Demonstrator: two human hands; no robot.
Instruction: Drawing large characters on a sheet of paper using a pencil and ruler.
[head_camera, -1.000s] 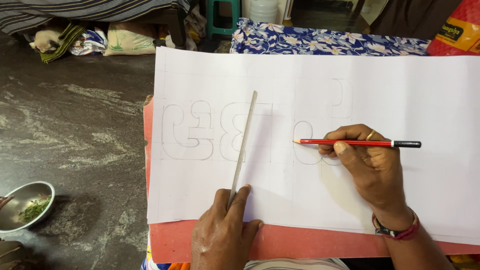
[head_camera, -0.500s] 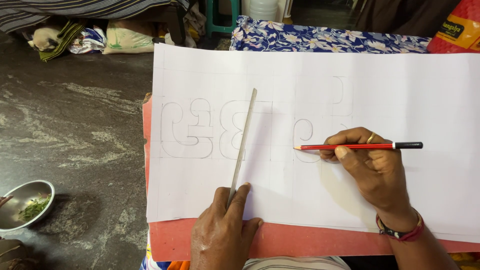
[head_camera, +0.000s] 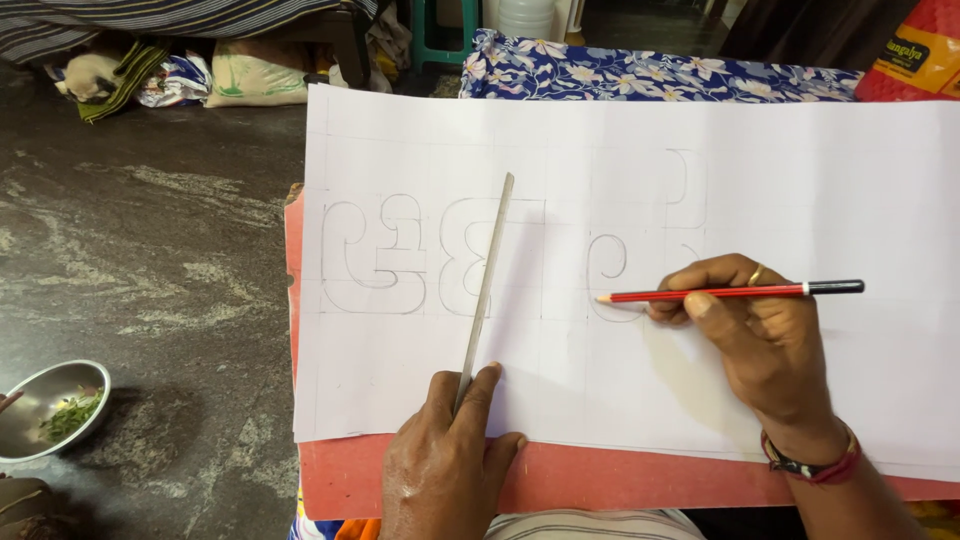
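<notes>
A large white paper sheet (head_camera: 800, 180) with faint pencil outlines of big letter shapes lies on a red board (head_camera: 600, 480). My left hand (head_camera: 445, 465) presses the near end of a thin metal ruler (head_camera: 488, 275), which slants up across the outlined shapes. My right hand (head_camera: 760, 335) grips a red pencil with a black end (head_camera: 730, 292), held nearly level. Its tip rests on the paper beside a small curled outline right of the ruler. A ring is on one right finger and a band on that wrist.
A dark stone floor (head_camera: 140, 260) spreads to the left. A metal bowl (head_camera: 45, 410) with green bits sits at the lower left. Blue floral cloth (head_camera: 640, 75) lies beyond the paper's far edge. Bundled cloths and bags (head_camera: 200, 75) sit at the top left.
The pencil tip has shifted very slightly along the small curled outline. My left hand and the ruler have stayed in place.
</notes>
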